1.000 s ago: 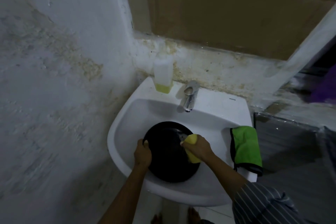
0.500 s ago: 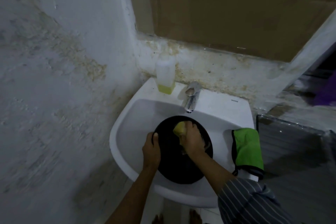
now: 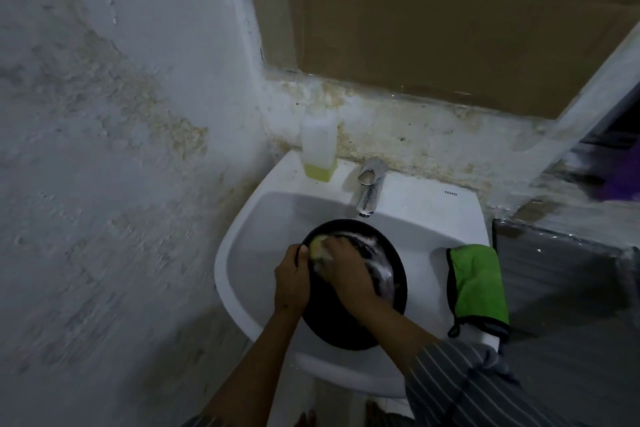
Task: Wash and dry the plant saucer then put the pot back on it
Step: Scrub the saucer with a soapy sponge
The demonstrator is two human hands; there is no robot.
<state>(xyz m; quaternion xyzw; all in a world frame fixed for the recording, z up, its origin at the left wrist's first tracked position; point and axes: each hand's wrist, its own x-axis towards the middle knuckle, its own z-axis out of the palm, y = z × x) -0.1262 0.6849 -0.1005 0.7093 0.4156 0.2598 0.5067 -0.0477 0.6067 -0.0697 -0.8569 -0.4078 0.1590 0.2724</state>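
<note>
A round black plant saucer (image 3: 349, 329) lies tilted in the white sink (image 3: 249, 253), with white suds streaked across its upper right part. My left hand (image 3: 292, 279) grips the saucer's left rim. My right hand (image 3: 346, 270) holds a yellow sponge (image 3: 317, 246) and presses it on the saucer's upper left area, close to my left thumb. The pot is not in view.
A chrome tap (image 3: 369, 185) stands at the back of the sink, with a soap bottle (image 3: 318, 149) holding yellow liquid to its left. A green cloth (image 3: 478, 284) hangs over the sink's right rim. Stained walls close in on the left and behind.
My right hand has swept the sponge from the saucer's right side up and across to its upper left. Suds now streak the upper right. My left hand kept its grip on the rim.
</note>
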